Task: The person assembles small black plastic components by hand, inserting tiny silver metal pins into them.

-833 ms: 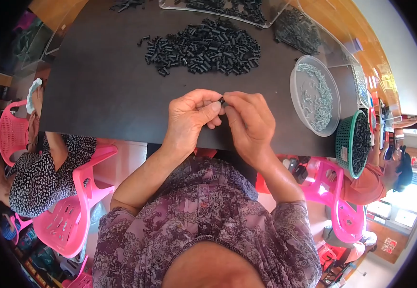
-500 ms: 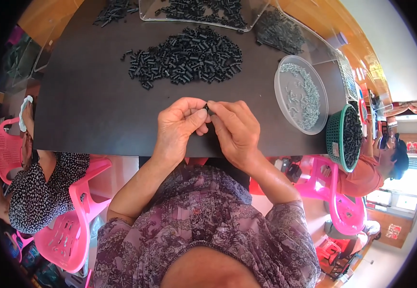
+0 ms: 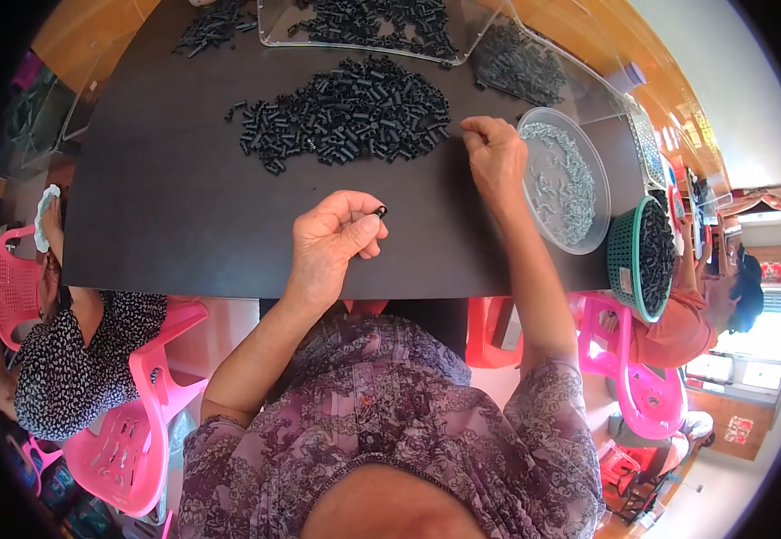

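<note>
Between the thumb and fingers of my left hand (image 3: 326, 242) is a small black plastic tube (image 3: 381, 212), its end sticking out past the fingertips. My left hand hovers over the near part of the dark table (image 3: 184, 207). My right hand (image 3: 498, 160) is reached out farther, just right of a large heap of short black plastic tubes (image 3: 354, 112). Its fingers are bent and drawn together; whatever may be between them is hidden. Right beside it stands a round clear plastic tub (image 3: 608, 193) with many small silvery metal pieces (image 3: 577, 193) in it.
A clear tray (image 3: 368, 51) of black parts lies at the far edge, with more black parts (image 3: 520, 67) to its right. A green basket (image 3: 624, 256) full of black pieces stands at the right edge. Pink chairs (image 3: 125, 449) and seated people flank the table.
My right hand has left my left hand and moved up and to the right, toward the gap between heap and tub. My left hand stays in place, still pinching the black tube.
</note>
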A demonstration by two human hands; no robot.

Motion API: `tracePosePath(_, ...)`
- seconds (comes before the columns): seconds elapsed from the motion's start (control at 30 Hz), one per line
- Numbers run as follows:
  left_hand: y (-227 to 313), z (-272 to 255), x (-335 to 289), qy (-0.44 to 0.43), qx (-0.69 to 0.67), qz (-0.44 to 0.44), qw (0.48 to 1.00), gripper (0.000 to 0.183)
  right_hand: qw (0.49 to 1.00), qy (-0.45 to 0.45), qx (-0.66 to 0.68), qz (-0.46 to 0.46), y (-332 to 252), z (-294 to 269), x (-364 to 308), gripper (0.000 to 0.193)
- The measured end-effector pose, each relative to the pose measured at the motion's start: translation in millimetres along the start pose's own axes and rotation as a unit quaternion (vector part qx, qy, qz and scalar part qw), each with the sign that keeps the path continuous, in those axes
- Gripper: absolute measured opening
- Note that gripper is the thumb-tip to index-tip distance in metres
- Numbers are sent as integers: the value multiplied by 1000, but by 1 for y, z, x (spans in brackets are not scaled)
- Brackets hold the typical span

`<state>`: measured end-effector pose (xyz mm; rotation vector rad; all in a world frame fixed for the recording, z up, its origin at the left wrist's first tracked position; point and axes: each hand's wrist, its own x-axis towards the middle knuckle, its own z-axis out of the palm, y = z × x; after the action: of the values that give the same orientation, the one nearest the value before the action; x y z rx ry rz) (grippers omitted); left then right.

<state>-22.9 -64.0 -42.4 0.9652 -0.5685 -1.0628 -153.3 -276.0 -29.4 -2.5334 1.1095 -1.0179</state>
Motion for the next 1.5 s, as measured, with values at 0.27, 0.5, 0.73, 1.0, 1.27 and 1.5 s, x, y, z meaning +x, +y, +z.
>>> tracePosePath(0.27, 2, 0, -1, -5, -5, 2, 1000, 17, 999, -9, -23, -33, -1, 7, 3, 8)
tracePosePath(0.5, 2, -1, -1, -10, -3, 3, 1000, 18, 999, -14, 24, -45, -15, 4, 19, 10)
tracePosePath(0.73, -2, -4, -1, -23, 3, -2, 1000, 17, 992, -66, -73, -82, -17, 17, 24, 14)
tracePosePath(1.0, -1, -5, -4, -13, -8, -7, 1000, 18, 996, -1, 74, -46, -40, -3, 6, 5)
tracePosePath(1.27, -1, -4, -2, -16, 0, 5, 1000, 18, 970, -67, -63, -224, -35, -18, -30, 11)
tracePosePath(1.5, -1, -3, -4, -10, 5, 8, 1000, 16, 976, -63, -42, -204, -36, -13, -44, 14)
